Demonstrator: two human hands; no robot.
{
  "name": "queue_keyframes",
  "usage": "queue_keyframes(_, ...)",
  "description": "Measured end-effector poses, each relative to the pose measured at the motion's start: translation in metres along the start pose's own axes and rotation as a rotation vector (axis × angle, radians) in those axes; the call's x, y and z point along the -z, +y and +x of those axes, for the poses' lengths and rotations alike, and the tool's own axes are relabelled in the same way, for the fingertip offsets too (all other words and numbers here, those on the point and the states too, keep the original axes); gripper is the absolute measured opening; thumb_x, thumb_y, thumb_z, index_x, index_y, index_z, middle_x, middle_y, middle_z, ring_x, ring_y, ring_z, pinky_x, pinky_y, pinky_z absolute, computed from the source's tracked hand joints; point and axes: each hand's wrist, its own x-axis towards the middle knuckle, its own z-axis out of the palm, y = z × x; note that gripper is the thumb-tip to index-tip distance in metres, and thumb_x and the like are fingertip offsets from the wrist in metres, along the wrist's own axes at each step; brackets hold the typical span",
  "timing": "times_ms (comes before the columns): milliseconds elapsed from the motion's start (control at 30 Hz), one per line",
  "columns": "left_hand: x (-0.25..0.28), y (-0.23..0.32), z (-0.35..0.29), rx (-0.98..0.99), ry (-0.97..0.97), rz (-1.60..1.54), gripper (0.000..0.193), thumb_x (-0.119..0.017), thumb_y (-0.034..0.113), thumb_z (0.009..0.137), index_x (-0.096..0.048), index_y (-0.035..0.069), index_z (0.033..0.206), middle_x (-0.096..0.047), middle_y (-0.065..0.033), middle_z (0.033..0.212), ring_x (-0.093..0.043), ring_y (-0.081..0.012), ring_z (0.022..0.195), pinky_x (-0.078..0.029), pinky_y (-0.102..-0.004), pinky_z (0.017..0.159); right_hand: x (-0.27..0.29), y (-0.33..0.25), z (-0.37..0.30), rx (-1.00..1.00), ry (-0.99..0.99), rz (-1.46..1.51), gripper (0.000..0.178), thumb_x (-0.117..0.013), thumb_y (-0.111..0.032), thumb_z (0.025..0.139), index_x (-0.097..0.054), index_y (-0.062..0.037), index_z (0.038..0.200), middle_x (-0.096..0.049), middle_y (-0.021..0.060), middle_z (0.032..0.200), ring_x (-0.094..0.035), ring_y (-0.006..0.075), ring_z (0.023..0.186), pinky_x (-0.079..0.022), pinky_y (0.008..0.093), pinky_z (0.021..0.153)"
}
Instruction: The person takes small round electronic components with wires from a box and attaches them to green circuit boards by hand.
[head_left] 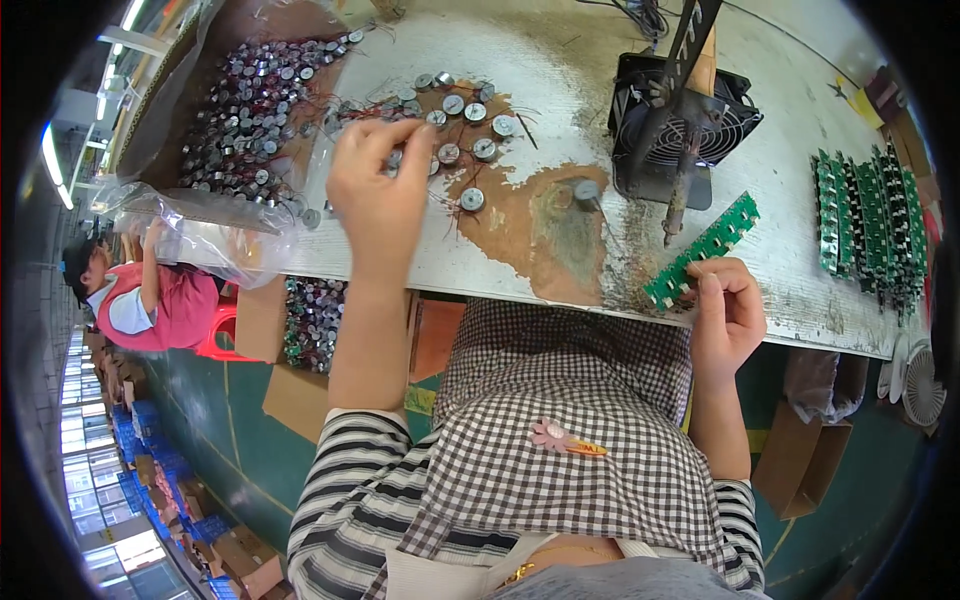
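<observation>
Over a loose group of small round silver motors (pixel 484 150) with thin wires, my left hand (pixel 378 195) is closed in a pinch. Its fingertips are beside one motor (pixel 437 118); whatever they grip is hidden. My right hand (pixel 730 305) is closed on the lower end of a green circuit board strip (pixel 712 245), held slanting above the table's front edge. Just above that strip, a soldering iron (pixel 683 185) points tip down from a metal arm. A single grey cylindrical piece (pixel 587 192) stands on the worn brown patch between my hands.
A black fan (pixel 665 110) stands behind the iron. Many more motors (pixel 250 110) fill a plastic-lined box at left. Several green board strips (pixel 868 225) are lined up at the right. Below the table are cartons (pixel 803 460). Another person in pink (pixel 165 305) sits far left.
</observation>
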Motion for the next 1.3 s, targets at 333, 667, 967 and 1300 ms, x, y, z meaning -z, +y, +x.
queue_keyframes(333, -0.033, -0.041, -0.001, -0.12, -0.28, 0.266, 0.018, -0.07, 0.021, 0.076, -0.07, 0.004, 0.082, -0.057, -0.0106, 0.077, -0.055, -0.0278, 0.079, -0.044, -0.038, 0.069, -0.003, 0.003, 0.0, 0.0, -0.001, -0.018, 0.008, -0.053, 0.002, 0.089, -0.052, 0.0016, 0.082, -0.059, 0.0131, 0.094, -0.048, 0.0071, 0.067, -0.04, 0.0189, 0.059)
queue_keyframes(667, -0.012, -0.029, 0.004, -0.106, -0.306, 0.017, 0.015, -0.07, 0.016, 0.077, -0.07, 0.003, 0.086, -0.059, -0.0079, 0.078, -0.058, -0.0227, 0.072, -0.045, -0.0323, 0.065, -0.003, 0.003, 0.001, 0.011, -0.014, -0.031, 0.008, -0.054, 0.004, 0.088, -0.052, 0.0017, 0.081, -0.06, 0.0135, 0.093, -0.048, 0.0072, 0.067, -0.04, 0.0187, 0.058)
queue_keyframes(967, -0.022, -0.048, 0.023, -0.205, -0.168, 0.074, 0.014, -0.071, 0.011, 0.074, -0.069, 0.004, 0.086, -0.061, -0.0102, 0.078, -0.06, -0.0218, 0.069, -0.046, -0.0312, 0.063, -0.004, 0.003, 0.0, 0.03, -0.012, -0.056, 0.008, -0.054, 0.004, 0.088, -0.052, 0.0018, 0.08, -0.059, 0.0129, 0.092, -0.047, 0.0071, 0.066, -0.039, 0.0184, 0.057)
queue_keyframes(1300, -0.018, -0.017, 0.045, -0.21, 0.314, -0.481, 0.014, -0.058, 0.007, 0.09, -0.064, -0.003, 0.098, -0.063, -0.0063, 0.087, -0.06, -0.013, 0.079, -0.048, -0.0232, 0.071, -0.004, -0.001, -0.002, 0.008, -0.034, 0.028, 0.006, -0.052, 0.004, 0.087, -0.05, 0.0026, 0.082, -0.057, 0.0145, 0.098, -0.052, 0.0089, 0.068, -0.044, 0.0201, 0.061)
